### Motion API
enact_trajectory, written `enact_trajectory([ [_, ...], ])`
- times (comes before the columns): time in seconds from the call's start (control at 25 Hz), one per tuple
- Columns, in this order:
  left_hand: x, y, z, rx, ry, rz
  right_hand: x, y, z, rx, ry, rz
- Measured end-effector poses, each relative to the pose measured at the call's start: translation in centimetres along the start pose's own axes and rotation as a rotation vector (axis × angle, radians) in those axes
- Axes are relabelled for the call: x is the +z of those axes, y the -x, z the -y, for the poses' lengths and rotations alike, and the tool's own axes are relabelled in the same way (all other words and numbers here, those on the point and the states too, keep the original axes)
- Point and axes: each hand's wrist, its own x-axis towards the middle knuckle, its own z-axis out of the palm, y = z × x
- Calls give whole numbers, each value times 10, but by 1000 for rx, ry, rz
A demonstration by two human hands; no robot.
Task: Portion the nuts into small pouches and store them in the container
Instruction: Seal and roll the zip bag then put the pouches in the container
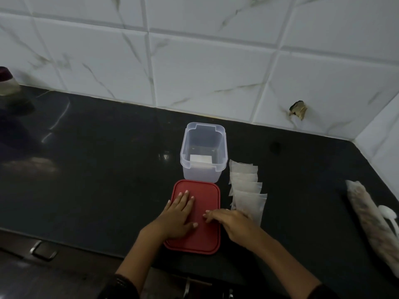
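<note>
The left hand [178,214] lies flat and open on the red lid [199,240]; the right hand [232,223] rests its fingertips there, holding nothing. Beyond them stands the open container [222,152]; pouches [246,186] fan rightward, nuts bag [367,216] farther right. Sliding the lid could scatter those light pouches.

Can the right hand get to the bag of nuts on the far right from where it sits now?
Probably yes. The right hand rests flat on the red lid, holding nothing, and bare countertop lies between it and the bag of nuts. Only the white spoon leans against the bag's far side.
</note>
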Motion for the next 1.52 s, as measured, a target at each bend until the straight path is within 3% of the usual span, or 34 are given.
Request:
enact_trajectory([
  [0.24,-4,2,-7,-7,-25,-139,-9,-5,11,-19,-20,-39],
  [0.48,-42,1,-54,153,229,-664,-62,7,7,-14,-182,-417],
  [0.72,-64,-39,-134,410,125,-757,-112,44,-44,137,-79,-636],
  [0.88,-65,-78,-208,561,204,-680,-145,94,-95,330,-17,-776],
  [1.0,-51,-111,-267,602,379,-395,-155,134,-136,559,-17,-844],
  [1.08,-36,-133,-300,570,458,-200,-155,155,-154,735,-138,-852],
  [1.16,-21,-151,-328,518,520,-75,-154,173,-169,925,-163,-786],
  [1.28,-3,-164,-356,406,632,40,-145,191,-185,1139,13,-548],
  [1.52,14,-180,-373,288,782,129,-133,188,-198,1231,-26,-438],
])
